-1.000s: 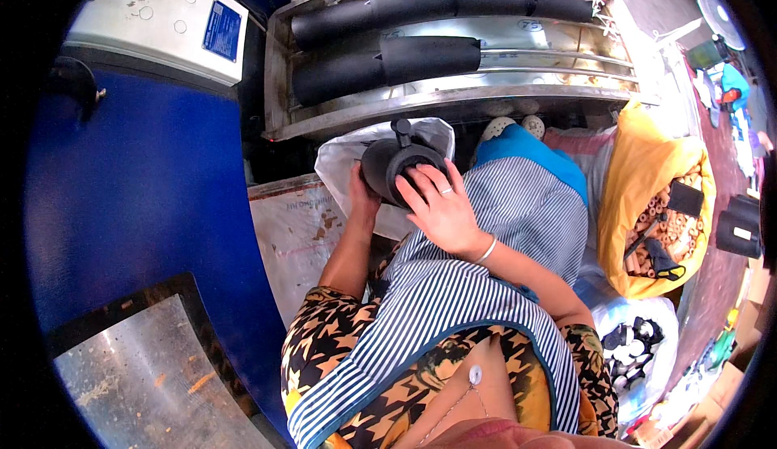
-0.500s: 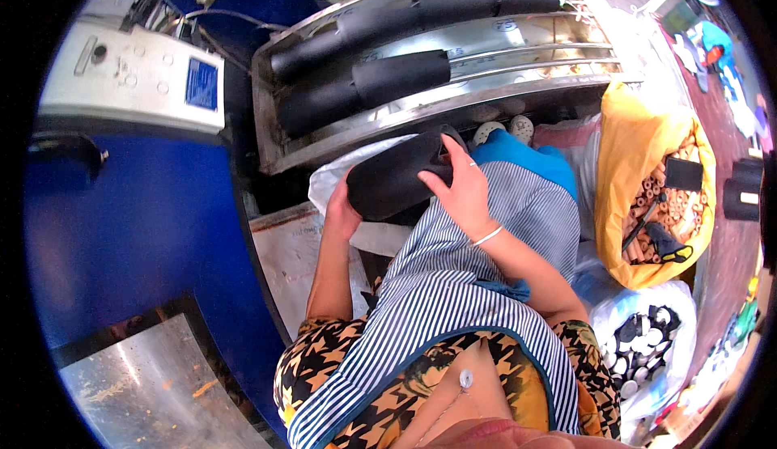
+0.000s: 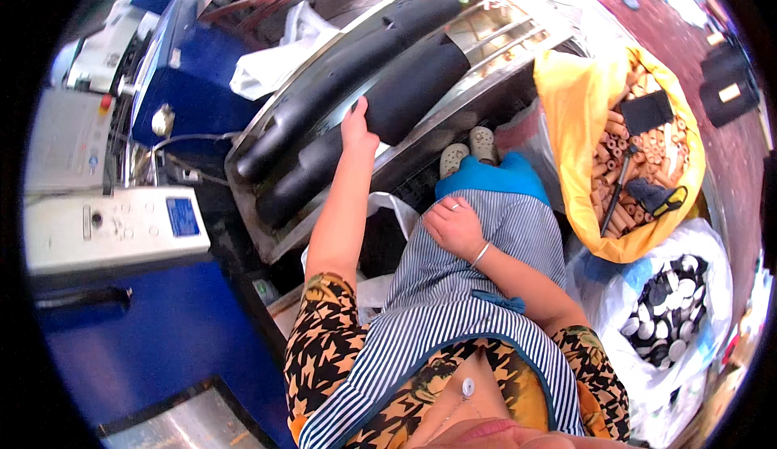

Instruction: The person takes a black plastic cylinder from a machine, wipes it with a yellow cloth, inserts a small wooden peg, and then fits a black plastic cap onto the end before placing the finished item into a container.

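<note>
My left hand (image 3: 358, 129) reaches over the metal trough and is closed at the near left end of a large black tube (image 3: 417, 85). That tube lies slantwise across the trough's metal rods (image 3: 502, 32). A darker black tube (image 3: 299, 182) lies below and left of it, partly behind my left forearm. Along the far side runs a row of black tubes (image 3: 348, 77), end to end. My right hand (image 3: 455, 226) rests on the lap of my striped apron (image 3: 494, 263), its fingers curled in with nothing seen in them.
The metal trough (image 3: 494, 85) has a raised rim. A yellow sack (image 3: 558, 101) of small brown tubes stands at the right, a white bag (image 3: 599, 328) of black and white discs below it. A blue-topped machine (image 3: 162, 328) with a white control panel (image 3: 121, 226) is at left.
The black tube held in both hands has gone from my lap to the trough, with my left hand at it. My right hand let go and dropped to my lap. The view has turned.
</note>
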Demonstrator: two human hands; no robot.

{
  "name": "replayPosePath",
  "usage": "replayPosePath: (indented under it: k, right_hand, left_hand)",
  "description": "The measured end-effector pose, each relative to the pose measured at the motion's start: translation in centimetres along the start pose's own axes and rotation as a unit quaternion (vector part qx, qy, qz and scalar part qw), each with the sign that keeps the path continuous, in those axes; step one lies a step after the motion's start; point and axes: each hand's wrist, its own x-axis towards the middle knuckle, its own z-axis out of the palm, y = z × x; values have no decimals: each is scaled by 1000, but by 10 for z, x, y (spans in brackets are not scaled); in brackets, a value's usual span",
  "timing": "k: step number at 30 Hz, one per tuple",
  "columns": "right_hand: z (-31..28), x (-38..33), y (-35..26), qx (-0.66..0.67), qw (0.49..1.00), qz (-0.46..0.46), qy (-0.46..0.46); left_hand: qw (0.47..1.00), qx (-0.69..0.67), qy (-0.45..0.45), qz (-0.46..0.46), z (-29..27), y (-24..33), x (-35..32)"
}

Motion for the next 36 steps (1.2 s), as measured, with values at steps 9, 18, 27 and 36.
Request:
replayPosePath:
  k: [9, 18, 27, 36]
  right_hand:
    - [-9, -2, 31, 22, 998, 52, 37]
    - [-9, 8, 18, 35, 998, 35, 29]
    - [1, 1, 15, 14, 998, 23, 55]
    - [0, -12, 15, 6, 997, 22, 70]
  left_hand:
    - [961, 213, 161, 68, 68, -89, 143]
    - [956, 294, -7, -4, 18, -89, 138]
    - [42, 950, -235, 200, -47, 13, 63]
    - [481, 803, -90, 341, -43, 200, -23]
